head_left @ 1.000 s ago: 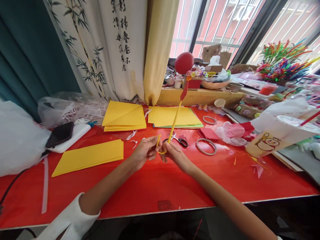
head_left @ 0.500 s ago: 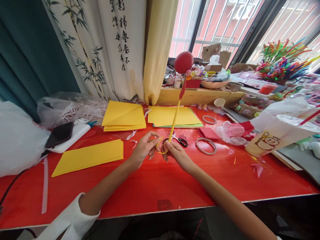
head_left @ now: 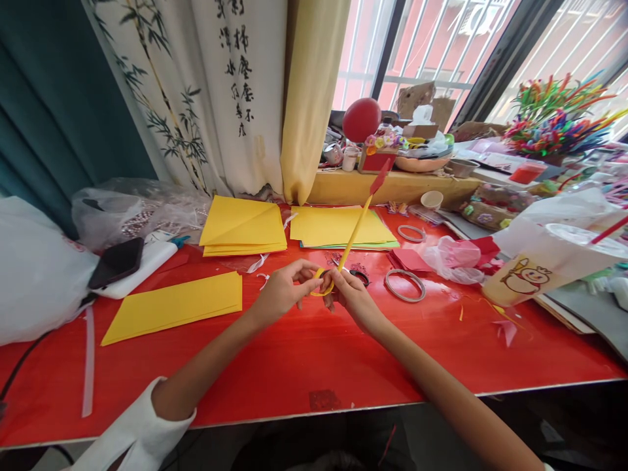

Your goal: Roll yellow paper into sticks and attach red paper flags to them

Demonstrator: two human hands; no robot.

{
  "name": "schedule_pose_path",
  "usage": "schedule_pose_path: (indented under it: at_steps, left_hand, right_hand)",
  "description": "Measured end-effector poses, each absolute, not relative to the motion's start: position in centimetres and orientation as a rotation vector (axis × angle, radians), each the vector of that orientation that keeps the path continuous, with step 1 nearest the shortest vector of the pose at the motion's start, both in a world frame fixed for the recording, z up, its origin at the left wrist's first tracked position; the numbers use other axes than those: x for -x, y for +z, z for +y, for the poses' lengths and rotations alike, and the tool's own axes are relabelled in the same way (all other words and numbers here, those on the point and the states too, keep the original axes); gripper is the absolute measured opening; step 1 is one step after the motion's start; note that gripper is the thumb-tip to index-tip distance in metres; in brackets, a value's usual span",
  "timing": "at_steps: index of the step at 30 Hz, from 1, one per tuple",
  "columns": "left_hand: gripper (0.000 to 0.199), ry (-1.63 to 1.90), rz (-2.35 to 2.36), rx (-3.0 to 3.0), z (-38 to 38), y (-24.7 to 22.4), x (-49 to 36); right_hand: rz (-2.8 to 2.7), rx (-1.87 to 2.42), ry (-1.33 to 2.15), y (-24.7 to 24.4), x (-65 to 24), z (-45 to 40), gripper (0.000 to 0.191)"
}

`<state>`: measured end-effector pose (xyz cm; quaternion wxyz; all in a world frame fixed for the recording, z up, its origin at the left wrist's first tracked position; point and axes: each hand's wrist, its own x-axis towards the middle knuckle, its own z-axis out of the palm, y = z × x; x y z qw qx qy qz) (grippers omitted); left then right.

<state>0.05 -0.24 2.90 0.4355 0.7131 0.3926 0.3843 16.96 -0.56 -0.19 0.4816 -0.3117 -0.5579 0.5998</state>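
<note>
My right hand (head_left: 354, 297) is closed around the lower end of a thin yellow stick (head_left: 357, 230). The stick leans up and to the right, and a red pointed piece (head_left: 381, 175) tops it. From the stick's lower end a narrow yellow strip (head_left: 321, 293) curves into a loop. My left hand (head_left: 287, 291) pinches this strip on the loop's left side. Just behind my right hand lie scissors (head_left: 362, 277) with black handles, partly hidden by the hand and stick.
Yellow paper sheets (head_left: 186, 306) lie at left, with more yellow stacks (head_left: 243, 229) behind. Tape rolls (head_left: 405, 286), red paper (head_left: 409, 260) and a drink cup (head_left: 524, 278) stand to the right. A phone (head_left: 116, 263) rests at far left. A red balloon (head_left: 362, 120) is by the windowsill.
The stick has tilted, its red tip swinging right and down, away from the balloon. The yellow strip forms a rounder loop, and both hands have shifted slightly right.
</note>
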Motion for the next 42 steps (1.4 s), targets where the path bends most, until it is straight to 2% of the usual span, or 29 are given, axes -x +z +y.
schedule_pose_path:
  at_steps: [3,6,10,19,30,33,38,42]
  left_hand:
    - [0.025,1.026,1.112,-2.202,-0.3,2.6,0.1]
    - [0.032,0.994,1.174,-2.451,-0.5,2.1,0.2]
    - [0.036,0.887,1.191,-2.558,-0.8,1.9,0.0]
    - [0.028,0.743,0.962,-2.604,-0.5,1.8,0.1]
    - [0.017,0.847,0.988,-2.389,-0.5,1.9,0.1]
    - [0.016,0.909,1.023,-2.166,0.0,2.1,0.1]
    - [0.042,1.003,1.034,-1.512,1.0,2.6,0.3]
    - [0.039,1.106,0.909,-1.345,1.0,2.9,0.4]
  right_hand:
    - [-1.355,0.787,1.443,-0.2,-16.9,-0.5,0.035]
    - [-1.339,0.816,1.425,-0.5,-16.7,-0.4,0.036]
    - [-1.338,0.841,1.416,-0.7,-16.7,-0.4,0.039]
    - [-1.440,0.892,1.420,-1.1,-16.7,-0.2,0.053]
    - [-1.499,0.960,1.404,-0.7,-16.8,-0.5,0.056]
    - [-1.488,0.956,1.384,-0.5,-16.9,-0.4,0.052]
    - [-1.543,0.931,1.410,-0.3,-17.2,-0.5,0.045]
    - [-1.669,0.913,1.539,-0.4,-16.9,-1.0,0.038]
